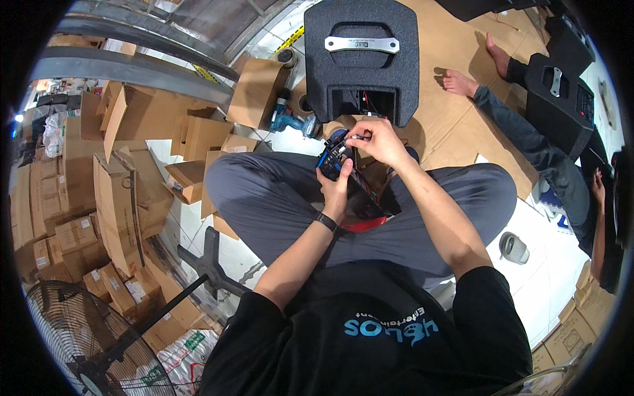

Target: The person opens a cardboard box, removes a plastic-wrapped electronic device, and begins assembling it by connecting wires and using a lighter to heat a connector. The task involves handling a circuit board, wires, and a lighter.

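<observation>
"Starting nearest, what is entered first?"

"Shirt (317, 310), black, one; blue and white lettering (389, 329) across the front. Wristband (326, 221), black, on the left wrist. Trousers (254, 204), grey, knees spread."

"And the hands?"

"Left hand (335, 188): wrapped around an electronic module (332, 157), black with a blue strip, thumb on its face. Right hand (378, 140): thumb and fingers pinched on a small piece at the module's upper end, too minute to identify."

"Position of the module?"

"Above the lap, between both hands, just before the opening of a speaker cabinet (318, 63), black, textured."

"Markings on that cabinet?"

"Handle plate (340, 44), silver, one; short dark printing at its middle."

"Items left of it?"

"Cordless drill (284, 120), teal and black, one, near a brown carton (254, 89). Floor fan (99, 336), black, wire guard. Plastic bag (191, 356), white, green print. Stacked cartons (122, 204), brown; several white labels, too small to read."

"Items right?"

"Co-worker's bare foot (460, 84), on flattened cardboard (429, 115). Farther right, second cabinet (551, 112), black, with a silver plate (556, 82); its marking is indistinct."
</observation>
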### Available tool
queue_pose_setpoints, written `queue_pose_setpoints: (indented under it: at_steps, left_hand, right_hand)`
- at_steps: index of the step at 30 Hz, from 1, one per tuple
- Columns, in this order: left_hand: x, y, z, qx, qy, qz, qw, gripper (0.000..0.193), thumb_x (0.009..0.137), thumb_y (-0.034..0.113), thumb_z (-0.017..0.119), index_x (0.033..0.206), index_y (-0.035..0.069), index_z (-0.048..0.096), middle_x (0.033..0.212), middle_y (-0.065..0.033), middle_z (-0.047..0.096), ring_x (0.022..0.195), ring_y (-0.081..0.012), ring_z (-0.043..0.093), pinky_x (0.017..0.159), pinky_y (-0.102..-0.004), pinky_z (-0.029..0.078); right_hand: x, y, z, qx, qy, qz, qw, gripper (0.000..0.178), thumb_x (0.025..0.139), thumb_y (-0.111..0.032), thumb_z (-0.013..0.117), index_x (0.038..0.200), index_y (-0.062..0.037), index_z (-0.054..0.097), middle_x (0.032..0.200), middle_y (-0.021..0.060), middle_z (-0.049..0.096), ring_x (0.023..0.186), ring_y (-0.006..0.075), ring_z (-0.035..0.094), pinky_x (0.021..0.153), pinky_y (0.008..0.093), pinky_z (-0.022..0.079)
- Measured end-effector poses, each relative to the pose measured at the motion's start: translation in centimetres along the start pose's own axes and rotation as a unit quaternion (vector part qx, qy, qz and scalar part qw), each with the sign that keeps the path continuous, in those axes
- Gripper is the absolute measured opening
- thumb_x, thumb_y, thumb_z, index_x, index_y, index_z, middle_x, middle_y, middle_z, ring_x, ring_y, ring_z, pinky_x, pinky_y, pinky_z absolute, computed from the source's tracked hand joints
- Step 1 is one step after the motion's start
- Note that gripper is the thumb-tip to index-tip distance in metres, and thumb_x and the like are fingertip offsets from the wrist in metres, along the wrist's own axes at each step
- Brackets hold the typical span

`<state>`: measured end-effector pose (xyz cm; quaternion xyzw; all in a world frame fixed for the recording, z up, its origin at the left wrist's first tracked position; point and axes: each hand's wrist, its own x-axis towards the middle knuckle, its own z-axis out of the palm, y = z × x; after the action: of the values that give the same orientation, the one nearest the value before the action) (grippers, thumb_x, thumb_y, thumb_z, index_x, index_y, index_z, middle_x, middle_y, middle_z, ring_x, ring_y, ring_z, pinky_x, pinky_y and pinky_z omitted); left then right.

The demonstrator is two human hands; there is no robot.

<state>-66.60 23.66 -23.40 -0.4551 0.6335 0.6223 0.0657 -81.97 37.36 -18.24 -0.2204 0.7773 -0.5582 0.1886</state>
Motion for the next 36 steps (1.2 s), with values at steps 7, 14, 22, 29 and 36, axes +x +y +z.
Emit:
queue_pose_setpoints:
  at_steps: [7, 14, 22, 29, 36]
  left_hand:
    - [-0.3, 0.9, 0.0, -0.051, -0.023, 0.029, 0.998, 0.143, 0.07, 0.074, 0.083, 0.163, -0.005, 0.01, 0.15, -0.0296, 0.047, 0.138, -0.0368, 0.051, 0.116, -0.0401, 0.039]
    - [0.4, 0.1, 0.0, -0.056, -0.031, 0.009, 0.998, 0.141, 0.071, 0.072, 0.084, 0.164, -0.003, 0.01, 0.152, -0.0287, 0.045, 0.139, -0.036, 0.05, 0.117, -0.0401, 0.039]
    - [0.5, 0.3, -0.1, -0.055, -0.026, 0.008, 0.998, 0.141, 0.071, 0.071, 0.085, 0.164, -0.003, 0.01, 0.153, -0.0297, 0.043, 0.141, -0.0372, 0.048, 0.118, -0.0423, 0.038]
    - [0.0, 1.1, 0.0, 0.05, 0.004, 0.046, 0.998, 0.143, 0.068, 0.068, 0.089, 0.163, -0.005, 0.01, 0.149, -0.0386, 0.038, 0.139, -0.0459, 0.043, 0.117, -0.0466, 0.037]
    - [-0.2, 1.4, 0.0, 0.07, 0.009, 0.049, 0.996, 0.145, 0.067, 0.067, 0.09, 0.163, -0.003, 0.009, 0.148, -0.0404, 0.036, 0.138, -0.0487, 0.043, 0.117, -0.0473, 0.037]
  right_hand:
    - [0.2, 0.2, 0.2, -0.012, -0.029, -0.025, 0.999, 0.026, 0.083, -0.017, 0.087, 0.101, -0.0013, 0.077, 0.086, 0.0124, 0.075, 0.074, 0.0162, 0.069, 0.068, 0.0314, 0.055]
    - [0.0, 0.4, 0.1, -0.036, -0.074, 0.02, 0.996, 0.018, 0.09, -0.004, 0.076, 0.109, -0.0022, 0.077, 0.094, 0.0092, 0.074, 0.083, 0.0131, 0.068, 0.074, 0.0271, 0.055]
    - [0.4, 2.1, 1.0, 0.028, -0.06, -0.016, 0.998, 0.016, 0.091, -0.004, 0.076, 0.106, -0.0014, 0.077, 0.097, 0.012, 0.076, 0.085, 0.0181, 0.073, 0.076, 0.0299, 0.056]
    - [0.3, 1.6, 1.2, 0.068, -0.051, 0.092, 0.992, 0.016, 0.088, -0.009, 0.082, 0.1, 0.0011, 0.076, 0.093, 0.0077, 0.078, 0.086, 0.0117, 0.073, 0.077, 0.0287, 0.058]
    - [0.4, 1.2, 1.2, 0.017, -0.038, 0.096, 0.995, 0.015, 0.089, -0.008, 0.081, 0.1, 0.0007, 0.078, 0.091, 0.0089, 0.079, 0.083, 0.0118, 0.073, 0.076, 0.0291, 0.058]
